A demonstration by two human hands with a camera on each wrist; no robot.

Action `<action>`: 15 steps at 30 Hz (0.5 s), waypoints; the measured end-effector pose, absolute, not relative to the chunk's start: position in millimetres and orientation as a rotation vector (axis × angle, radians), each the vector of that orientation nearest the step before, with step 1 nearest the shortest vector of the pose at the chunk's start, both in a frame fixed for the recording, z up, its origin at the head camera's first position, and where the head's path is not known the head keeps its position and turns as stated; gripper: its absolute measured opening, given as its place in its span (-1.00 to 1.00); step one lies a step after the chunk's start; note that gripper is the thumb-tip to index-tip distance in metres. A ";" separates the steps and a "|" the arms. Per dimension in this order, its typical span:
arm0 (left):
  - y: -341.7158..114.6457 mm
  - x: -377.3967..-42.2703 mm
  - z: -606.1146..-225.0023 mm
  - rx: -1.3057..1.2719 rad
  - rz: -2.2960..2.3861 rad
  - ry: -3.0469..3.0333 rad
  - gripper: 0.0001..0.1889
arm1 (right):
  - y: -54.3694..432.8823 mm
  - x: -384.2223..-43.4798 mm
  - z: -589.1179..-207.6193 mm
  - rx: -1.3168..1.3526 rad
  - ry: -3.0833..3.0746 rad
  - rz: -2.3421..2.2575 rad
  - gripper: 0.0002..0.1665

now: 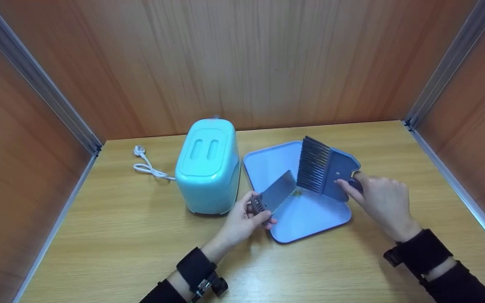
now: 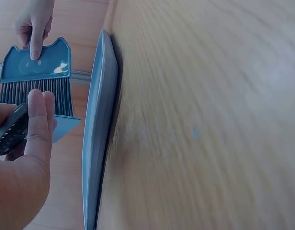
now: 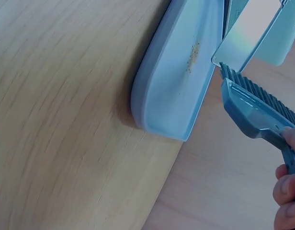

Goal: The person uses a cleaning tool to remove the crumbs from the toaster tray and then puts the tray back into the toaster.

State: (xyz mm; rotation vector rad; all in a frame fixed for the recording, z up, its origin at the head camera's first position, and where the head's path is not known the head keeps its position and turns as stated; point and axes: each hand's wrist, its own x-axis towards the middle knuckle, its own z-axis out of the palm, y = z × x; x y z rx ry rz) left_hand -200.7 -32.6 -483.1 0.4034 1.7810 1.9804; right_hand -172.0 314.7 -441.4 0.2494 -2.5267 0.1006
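A turquoise colour is shown by the toaster (image 1: 202,191), while its cord (image 1: 152,170) is coloured in white. The tray (image 1: 310,221) is coloured in light blue. On the brush (image 1: 336,170), a darker, greyish blue is seen, marked with two small pale dots; its bristles (image 1: 311,165) are nearly black. The dustpan (image 1: 279,190) is tinted blue-grey. Yellow-brown is shown by the crumbs (image 3: 193,57). The desk (image 1: 112,252) is patterned with fine grain on yellowish tan, and the wooden walls (image 1: 276,63) are streaked in reddish brown.
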 end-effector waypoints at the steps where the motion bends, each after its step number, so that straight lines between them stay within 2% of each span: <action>1: -32.5 -200.6 -483.1 0.405 1.979 1.784 -0.61 | 313.9 -172.2 -441.9 0.254 -2.528 0.102 -0.44; 15: -32.6 -201.2 -484.4 0.421 1.939 1.861 -0.62 | 318.0 -172.1 -440.4 0.259 -2.511 0.069 -0.44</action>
